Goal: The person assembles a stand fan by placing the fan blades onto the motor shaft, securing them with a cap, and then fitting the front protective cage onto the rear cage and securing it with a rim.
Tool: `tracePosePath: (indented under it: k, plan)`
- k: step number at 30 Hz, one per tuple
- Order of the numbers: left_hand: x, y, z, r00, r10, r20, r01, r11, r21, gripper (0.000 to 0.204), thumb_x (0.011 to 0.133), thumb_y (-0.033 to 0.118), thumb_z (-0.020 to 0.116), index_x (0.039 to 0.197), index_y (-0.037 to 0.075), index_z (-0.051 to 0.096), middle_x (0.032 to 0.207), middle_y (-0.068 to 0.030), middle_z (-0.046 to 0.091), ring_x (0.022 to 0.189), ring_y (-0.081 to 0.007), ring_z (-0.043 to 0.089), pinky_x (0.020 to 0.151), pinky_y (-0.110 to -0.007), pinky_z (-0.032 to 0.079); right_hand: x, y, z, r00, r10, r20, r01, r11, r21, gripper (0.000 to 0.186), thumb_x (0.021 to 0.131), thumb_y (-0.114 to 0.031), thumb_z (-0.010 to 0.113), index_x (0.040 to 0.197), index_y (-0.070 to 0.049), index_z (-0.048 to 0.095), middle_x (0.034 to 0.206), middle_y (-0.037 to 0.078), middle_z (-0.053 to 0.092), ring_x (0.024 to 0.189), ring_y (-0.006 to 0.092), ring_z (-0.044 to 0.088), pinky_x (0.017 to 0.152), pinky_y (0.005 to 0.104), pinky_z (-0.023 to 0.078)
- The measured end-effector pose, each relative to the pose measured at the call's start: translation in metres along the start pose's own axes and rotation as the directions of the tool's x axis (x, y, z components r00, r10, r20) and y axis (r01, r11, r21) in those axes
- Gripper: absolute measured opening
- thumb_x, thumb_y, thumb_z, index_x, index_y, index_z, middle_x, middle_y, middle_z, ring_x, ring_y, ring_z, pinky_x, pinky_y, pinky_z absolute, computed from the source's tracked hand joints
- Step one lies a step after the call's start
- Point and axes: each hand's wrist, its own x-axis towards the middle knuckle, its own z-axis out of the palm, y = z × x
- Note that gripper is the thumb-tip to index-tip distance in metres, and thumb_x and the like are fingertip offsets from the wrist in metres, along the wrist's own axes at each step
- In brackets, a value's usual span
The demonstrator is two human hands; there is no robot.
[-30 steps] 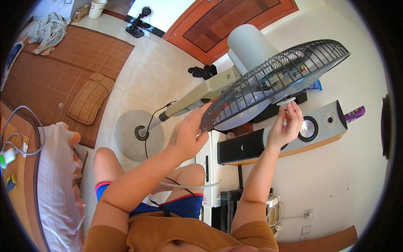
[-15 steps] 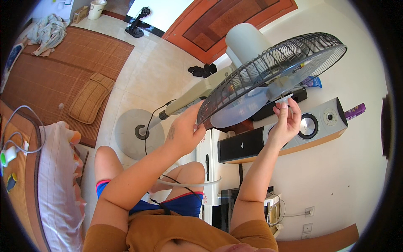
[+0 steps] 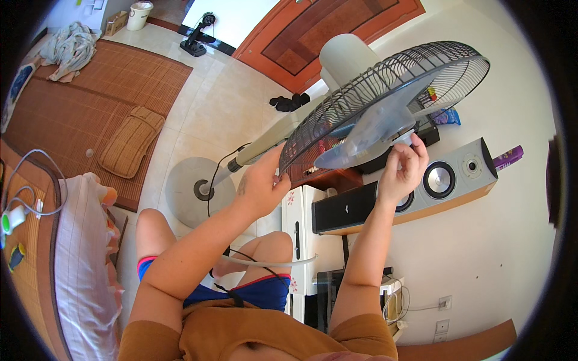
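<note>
A standing fan tilts in front of me, its black wire rear guard point(image 3: 337, 108) bare at the front, with translucent blades point(image 3: 367, 133) showing inside. My left hand point(image 3: 264, 188) is closed on the near left rim of the guard. My right hand point(image 3: 404, 168) pinches a small pale blade nut point(image 3: 403, 139) at the hub, in front of the blades. Behind the guard is the grey motor housing point(image 3: 348, 59). A grey-beige pole point(image 3: 265, 141) runs down to the round base point(image 3: 195, 207) on the floor. A pale curved strip point(image 3: 271, 263) crosses above my thighs.
Right of the fan, a grey and black speaker point(image 3: 475, 165) lies along a white cabinet point(image 3: 295, 216). A black cord point(image 3: 209, 201) hangs by the pole. On the left are a brown mat point(image 3: 66, 120), a woven pillow point(image 3: 131, 141) and a draped bed edge point(image 3: 84, 259).
The blades have turned to another angle. My right hand has shifted slightly with its fingers curled differently around the nut, and the guard has moved a little left and up.
</note>
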Motion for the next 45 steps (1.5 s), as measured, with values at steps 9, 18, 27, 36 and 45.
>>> tracePosePath:
  k: [9, 18, 27, 36, 45]
  plan:
    - [0.0, 0.003, -0.003, 0.986, -0.167, 0.012, 0.167, 0.975, -0.149, 0.034, 0.076, -0.002, 0.05, 0.11, -0.003, 0.051, 0.099, -0.009, 0.059, 0.089, -0.013, 0.053, 0.08, -0.027, 0.042, 0.008, -0.023, 0.002, 0.949, 0.294, -0.111, -0.277, 0.949, 0.148, 0.038, 0.074, -0.003, 0.07, 0.108, -0.002, 0.054, 0.106, 0.008, 0.05, 0.088, 0.0126, 0.053, 0.067, 0.024, 0.052]
    - [0.0, 0.005, -0.007, 0.99, -0.143, 0.017, 0.144, 0.985, -0.099, 0.05, 0.074, 0.001, 0.051, 0.123, 0.006, 0.046, 0.083, -0.0079, 0.059, 0.054, -0.012, 0.05, 0.054, -0.025, 0.043, 0.005, -0.021, -0.005, 0.975, 0.22, 0.02, -0.218, 0.948, 0.232, 0.03, 0.073, 0.004, 0.066, 0.102, -0.001, 0.059, 0.108, 0.01, 0.05, 0.091, 0.0151, 0.054, 0.067, 0.0233, 0.052]
    - [0.003, 0.013, -0.007, 0.988, -0.15, 0.038, 0.155, 0.971, -0.181, 0.028, 0.078, -0.002, 0.05, 0.106, -0.003, 0.053, 0.089, -0.0043, 0.06, 0.074, -0.0069, 0.049, 0.063, -0.022, 0.041, 0.003, -0.011, -0.002, 1.0, -0.009, 0.015, 0.008, 0.999, 0.051, 0.023, 0.076, 0.006, 0.06, 0.098, -0.002, 0.059, 0.109, 0.009, 0.054, 0.1, 0.0188, 0.054, 0.083, 0.0324, 0.047]
    - [0.001, -0.002, -0.005, 0.995, -0.1, 0.016, 0.101, 0.987, -0.127, 0.046, 0.073, -0.006, 0.048, 0.117, 0.005, 0.049, 0.09, -0.0035, 0.059, 0.068, -0.0054, 0.049, 0.056, -0.02, 0.04, 0.001, -0.016, 0.005, 0.919, 0.387, -0.079, -0.287, 0.792, 0.539, 0.034, 0.076, -0.001, 0.067, 0.107, 0.0, 0.052, 0.109, 0.007, 0.05, 0.095, 0.0147, 0.052, 0.075, 0.0248, 0.047]
    - [0.004, -0.005, -0.003, 0.997, -0.081, 0.016, 0.082, 0.979, -0.185, 0.042, 0.074, -0.006, 0.048, 0.115, 0.003, 0.05, 0.095, -0.0047, 0.059, 0.081, -0.0078, 0.051, 0.062, -0.02, 0.042, -0.003, -0.024, -0.001, 0.96, 0.279, -0.014, -0.256, 0.9, 0.354, 0.037, 0.073, 0.001, 0.067, 0.108, -0.002, 0.053, 0.108, 0.008, 0.047, 0.09, 0.0143, 0.052, 0.07, 0.0235, 0.05]
